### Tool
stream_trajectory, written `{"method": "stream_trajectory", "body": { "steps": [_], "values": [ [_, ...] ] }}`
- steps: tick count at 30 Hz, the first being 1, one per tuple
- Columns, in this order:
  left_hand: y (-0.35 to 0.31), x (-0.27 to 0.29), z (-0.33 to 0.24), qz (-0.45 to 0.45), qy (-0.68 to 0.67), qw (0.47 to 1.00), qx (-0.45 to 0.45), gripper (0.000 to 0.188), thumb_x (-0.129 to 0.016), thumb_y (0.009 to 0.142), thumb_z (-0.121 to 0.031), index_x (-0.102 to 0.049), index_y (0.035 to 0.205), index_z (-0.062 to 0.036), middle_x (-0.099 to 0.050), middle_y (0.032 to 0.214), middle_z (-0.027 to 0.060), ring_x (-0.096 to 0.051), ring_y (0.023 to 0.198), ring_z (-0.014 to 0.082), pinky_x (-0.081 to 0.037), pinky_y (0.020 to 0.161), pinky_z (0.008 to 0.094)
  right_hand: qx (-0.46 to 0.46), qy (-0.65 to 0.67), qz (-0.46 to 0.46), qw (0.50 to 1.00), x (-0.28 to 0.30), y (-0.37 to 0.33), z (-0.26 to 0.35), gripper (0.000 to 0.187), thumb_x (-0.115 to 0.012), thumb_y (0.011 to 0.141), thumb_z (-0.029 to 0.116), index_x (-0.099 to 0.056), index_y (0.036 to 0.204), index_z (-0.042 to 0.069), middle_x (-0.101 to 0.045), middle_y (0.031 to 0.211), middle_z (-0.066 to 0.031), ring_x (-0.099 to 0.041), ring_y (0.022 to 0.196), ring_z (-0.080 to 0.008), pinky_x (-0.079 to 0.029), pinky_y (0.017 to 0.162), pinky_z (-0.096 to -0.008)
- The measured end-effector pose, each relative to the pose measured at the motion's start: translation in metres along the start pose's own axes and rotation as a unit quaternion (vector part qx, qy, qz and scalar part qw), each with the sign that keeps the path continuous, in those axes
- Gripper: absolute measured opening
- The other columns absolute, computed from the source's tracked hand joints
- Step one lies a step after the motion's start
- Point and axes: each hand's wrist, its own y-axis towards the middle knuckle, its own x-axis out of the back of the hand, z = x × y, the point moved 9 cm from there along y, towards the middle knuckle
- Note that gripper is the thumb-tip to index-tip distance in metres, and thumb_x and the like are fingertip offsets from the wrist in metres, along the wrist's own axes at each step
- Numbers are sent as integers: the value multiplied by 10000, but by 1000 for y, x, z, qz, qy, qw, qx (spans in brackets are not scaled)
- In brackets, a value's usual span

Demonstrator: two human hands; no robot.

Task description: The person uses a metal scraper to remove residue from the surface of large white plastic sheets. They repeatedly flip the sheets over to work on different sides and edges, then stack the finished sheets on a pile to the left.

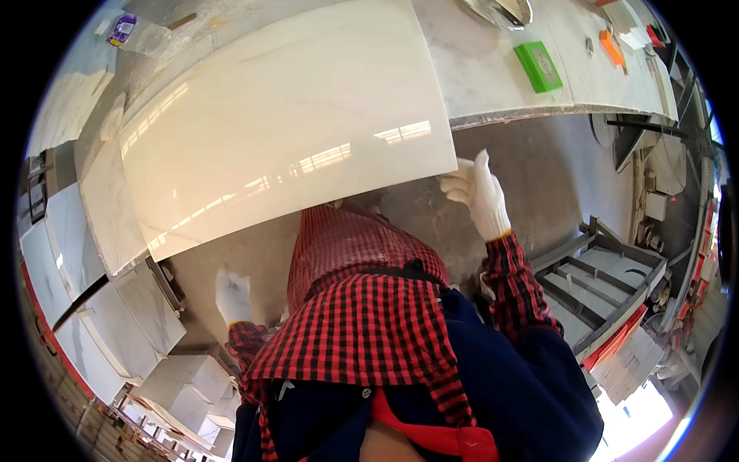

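A large glossy white stone slab with faint grey veining lies on the workbench, its near edge jutting out over the floor. My right hand, in a white knitted glove, is at the slab's near right corner. Its thumb stands apart from the fingers, which reach toward the corner; whether they touch the edge is hard to see. Lower left, away from the slab, my left hand hangs in a matching glove. It is slightly blurred, with fingers extended and nothing visible in it.
On the bench sit a green box, an orange block and a round metal dish. A small purple item lies far left. Stacked stone pieces stand at left, a metal frame at right.
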Motion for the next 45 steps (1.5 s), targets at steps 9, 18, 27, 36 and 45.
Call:
{"method": "stream_trajectory", "body": {
  "steps": [9, 18, 27, 36, 45],
  "values": [
    [-63, -107, -114, -91, -36, 980, 173, 466, -691, 975, -500, -594, 772, -92, -450, 573, -31, -426, 493, 82, -490, 568, 260, 33, -103, 70, 992, -46, 18, 32, 722, -465, 1039, 618, -675, 1209, -51, -738, 992, -133, -711, 847, -208, -563, 779, -323],
    [-117, -215, -149, 168, -252, 932, 199, 574, -358, 1127, -389, -472, 1443, 77, -639, 1339, 178, -628, 1213, 252, -512, 1032, 403, -61, -175, 208, 961, -74, -101, -63, 495, -479, 1086, 369, -720, 1026, -59, -745, 877, -103, -675, 784, -151, -540, 747, -296],
    [-157, -248, -161, 286, -383, 859, 184, 511, -475, 1111, -275, -385, 1497, 47, -526, 1476, 198, -541, 1353, 322, -446, 1146, 482, -48, -264, 264, 927, -88, -126, -85, 530, -558, 1022, 465, -730, 1018, -36, -722, 843, -114, -645, 777, -191, -530, 763, -353],
    [-139, -261, -124, 284, -308, 902, 108, 519, -445, 1121, -340, -416, 1459, 52, -575, 1397, 207, -592, 1294, 326, -487, 1112, 476, -52, -252, 213, 943, -89, -112, -108, 519, -505, 1038, 436, -724, 996, -33, -712, 870, -77, -619, 759, -150, -519, 736, -305],
    [-114, -276, -100, 263, -316, 905, 106, 557, -573, 1074, -357, -480, 1469, 24, -589, 1392, 125, -586, 1256, 204, -489, 1077, 370, -30, -320, 188, 928, -90, -76, -140, 584, -464, 1034, 502, -708, 1111, -22, -745, 966, -116, -674, 834, -206, -541, 791, -348]
  ]
}}
